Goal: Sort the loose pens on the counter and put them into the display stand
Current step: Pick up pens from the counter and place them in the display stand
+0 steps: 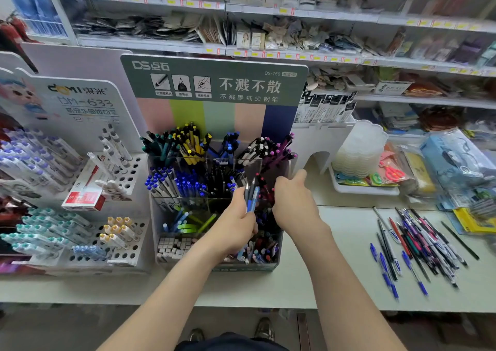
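Observation:
A tiered clear display stand with a green header card sits in the middle of the counter, its compartments full of pens sorted by colour. My left hand grips a small bunch of blue pens, tips up, in front of the stand's middle tier. My right hand reaches into the right side of that tier, fingers curled downward and hidden among the pens; whether it holds anything cannot be seen. A heap of loose pens, blue, red, black and pink, lies on the counter to the right.
A white pen rack with purple, teal and yellow pens stands on the left, a red box resting on it. A white tray with clear tubs and scissors sits behind the loose pens. Shelves of goods fill the background.

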`<state>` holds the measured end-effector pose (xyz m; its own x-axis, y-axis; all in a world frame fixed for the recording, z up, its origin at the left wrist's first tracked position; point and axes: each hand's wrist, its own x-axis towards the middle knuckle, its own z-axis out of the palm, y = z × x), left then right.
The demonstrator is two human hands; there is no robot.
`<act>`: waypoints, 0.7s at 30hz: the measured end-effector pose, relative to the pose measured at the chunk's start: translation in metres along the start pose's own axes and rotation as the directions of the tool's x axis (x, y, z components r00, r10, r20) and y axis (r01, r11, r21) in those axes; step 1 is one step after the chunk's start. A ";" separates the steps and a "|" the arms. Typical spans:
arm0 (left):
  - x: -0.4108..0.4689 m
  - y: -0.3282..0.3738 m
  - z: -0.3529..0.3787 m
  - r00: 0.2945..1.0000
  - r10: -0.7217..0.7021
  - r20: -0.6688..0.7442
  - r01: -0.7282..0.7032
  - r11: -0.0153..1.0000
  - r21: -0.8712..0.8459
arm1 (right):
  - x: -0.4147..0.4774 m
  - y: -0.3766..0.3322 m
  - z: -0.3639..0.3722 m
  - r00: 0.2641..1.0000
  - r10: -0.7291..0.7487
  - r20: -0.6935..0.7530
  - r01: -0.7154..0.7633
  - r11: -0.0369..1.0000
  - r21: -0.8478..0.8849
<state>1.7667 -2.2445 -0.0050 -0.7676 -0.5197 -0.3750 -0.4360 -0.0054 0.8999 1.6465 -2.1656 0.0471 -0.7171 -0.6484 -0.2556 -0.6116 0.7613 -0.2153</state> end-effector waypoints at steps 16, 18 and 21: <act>0.005 0.011 -0.001 0.984 0.085 -0.158 -0.107 0.986 -0.131 | 0.040 0.016 -0.028 0.992 -0.121 0.028 0.124 0.986 -0.110; 0.003 0.010 -0.002 0.985 0.088 -0.151 -0.109 0.984 -0.143 | 0.041 0.016 -0.026 0.991 -0.116 0.063 0.125 0.980 -0.157; 0.002 0.012 -0.003 0.987 0.075 -0.143 -0.100 0.978 -0.182 | 0.041 0.013 -0.024 0.978 -0.109 0.180 0.153 0.956 -0.249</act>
<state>1.7612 -2.2481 0.0059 -0.7230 -0.6354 -0.2713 -0.2642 -0.1086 0.9583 1.6011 -2.1820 0.0564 -0.5742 -0.7168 -0.3956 -0.7777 0.6285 -0.0100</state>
